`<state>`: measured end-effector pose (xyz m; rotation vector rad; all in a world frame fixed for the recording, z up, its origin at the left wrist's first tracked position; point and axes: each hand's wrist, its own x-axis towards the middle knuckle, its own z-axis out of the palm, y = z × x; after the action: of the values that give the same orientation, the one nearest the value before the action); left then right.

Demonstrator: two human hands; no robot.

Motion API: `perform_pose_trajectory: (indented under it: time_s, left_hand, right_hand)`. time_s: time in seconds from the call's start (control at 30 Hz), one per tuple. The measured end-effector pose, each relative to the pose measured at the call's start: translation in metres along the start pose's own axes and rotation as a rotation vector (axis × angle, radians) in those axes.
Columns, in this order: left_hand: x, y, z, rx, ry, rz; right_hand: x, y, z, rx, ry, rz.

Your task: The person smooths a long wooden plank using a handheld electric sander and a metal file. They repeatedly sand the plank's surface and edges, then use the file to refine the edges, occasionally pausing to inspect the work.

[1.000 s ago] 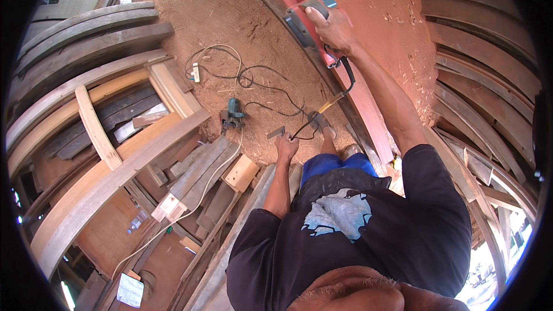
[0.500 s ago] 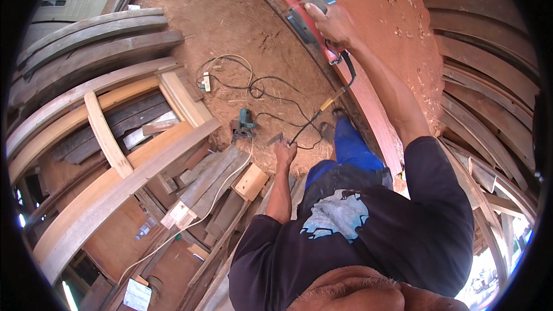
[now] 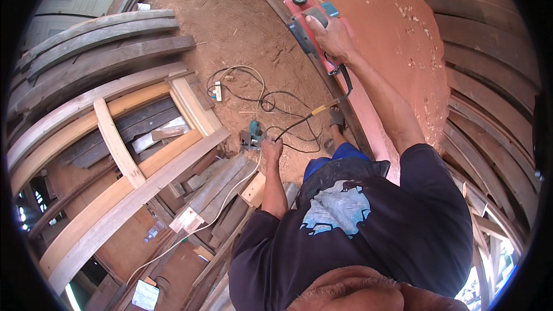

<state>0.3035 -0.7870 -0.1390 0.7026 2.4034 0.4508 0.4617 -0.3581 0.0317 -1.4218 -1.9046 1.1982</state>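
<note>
My right hand (image 3: 333,39) is wrapped round the top handle of a red and dark grey electric planer (image 3: 300,30) with a black round knob at its front. The planer rests on a long pinkish plank (image 3: 368,112). A black power cord (image 3: 294,125) with a yellow band runs from the planer's rear toward my left hand (image 3: 271,148). That hand is closed round the cord, low and left of the plank. Just left of it, on the ground, stands a green and dark power tool (image 3: 252,136), partly beside my fingers.
A wooden frame (image 3: 118,144) lies at the left over stacked boards. A white socket strip (image 3: 218,91) and looped cords lie on the sawdust-covered ground (image 3: 230,34). Reddish sawdust (image 3: 368,0) is heaped right of the plank. Curved-looking planks (image 3: 484,34) are stacked far right.
My left hand has moved left with the cord, closer to the green power tool. The view has shifted slightly, and a foot has moved beside the plank. The planer stays on the plank.
</note>
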Motion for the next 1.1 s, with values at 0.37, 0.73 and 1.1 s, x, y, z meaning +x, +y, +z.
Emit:
perform_pose_trajectory:
  time_s: [0.37, 0.73, 1.1]
  left_hand:
    - [0.074, 0.019, -0.034, 0.015, 0.116, -0.05]
    - [0.154, 0.022, -0.019, -0.07, 0.068, -0.122]
    - [0.233, 0.075, -0.048, -0.096, -0.008, -0.095]
  right_hand:
    - [0.079, -0.022, 0.02, 0.041, -0.023, -0.024]
    - [0.15, -0.053, 0.032, 0.002, -0.099, 0.019]
    - [0.223, -0.078, 0.056, 0.046, -0.068, 0.024]
